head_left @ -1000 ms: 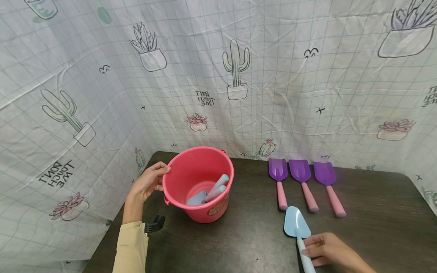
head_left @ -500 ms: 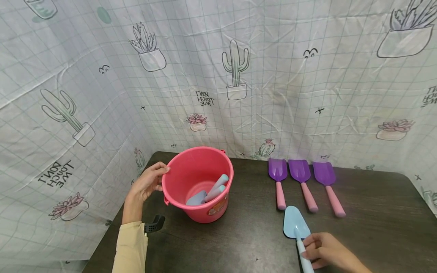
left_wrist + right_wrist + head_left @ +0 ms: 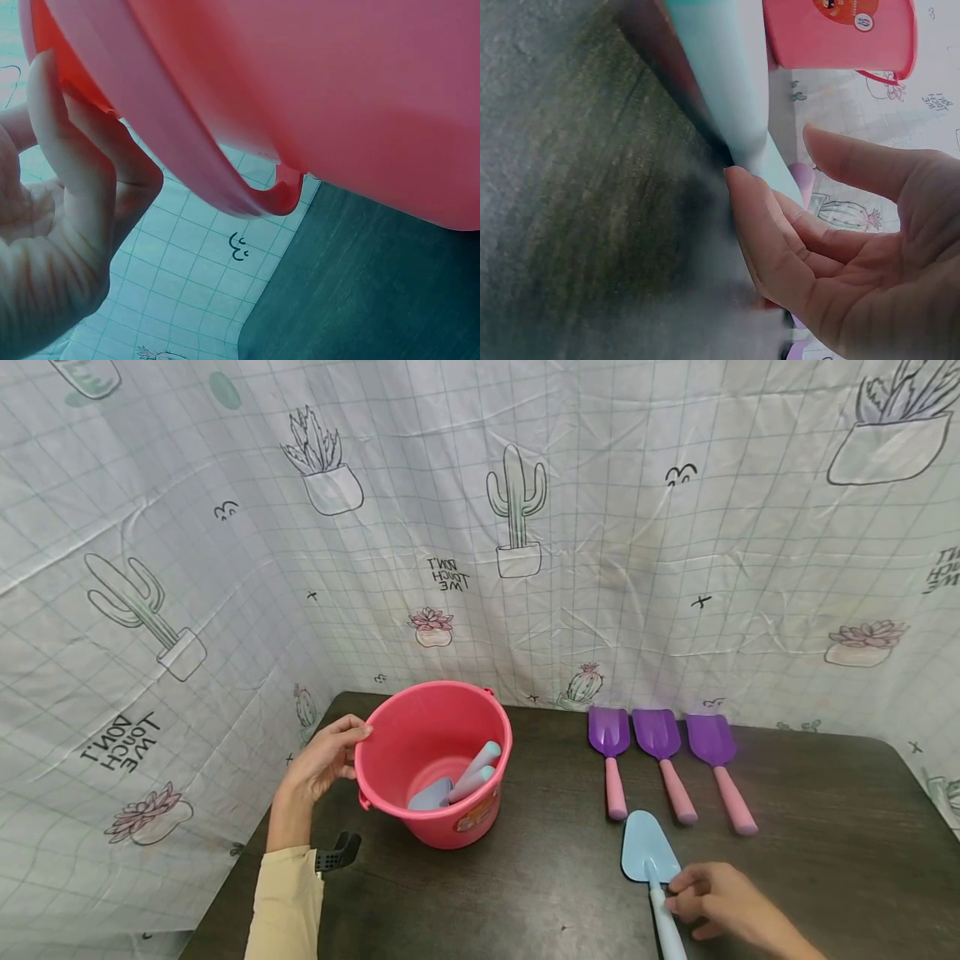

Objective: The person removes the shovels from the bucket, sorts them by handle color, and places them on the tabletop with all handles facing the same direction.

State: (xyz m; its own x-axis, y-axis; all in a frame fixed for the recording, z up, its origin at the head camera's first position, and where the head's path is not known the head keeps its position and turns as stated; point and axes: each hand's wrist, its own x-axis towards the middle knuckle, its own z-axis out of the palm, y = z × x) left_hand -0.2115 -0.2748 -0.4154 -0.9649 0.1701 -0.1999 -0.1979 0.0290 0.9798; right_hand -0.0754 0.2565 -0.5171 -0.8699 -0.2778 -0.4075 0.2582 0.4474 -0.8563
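My left hand (image 3: 318, 764) holds the left rim of a pink bucket (image 3: 457, 837), thumb over the edge and other fingers outside. Inside the bucket lie a grey-blue blade (image 3: 431, 794) and two handles (image 3: 474, 783) with teal ends. Near the front of the table lies a light blue trowel (image 3: 647, 846), blade pointing away and handle end cut off by the frame. My right hand (image 3: 720, 902) is at the right side of its handle. In the right wrist view the thumb (image 3: 855, 161) stands apart from the trowel handle (image 3: 724, 67), while the fingertips are right beside it.
Three purple shovels (image 3: 657, 732) with pink handles lie in a row behind the trowel on the dark wooden table (image 3: 555, 860). A white cloth (image 3: 615, 568) printed with cacti hangs along the back and left edges.
My right hand has let go of the trowel handle and shifted slightly up, its fingers loosening. The trowel, bucket and left hand have stayed in place.
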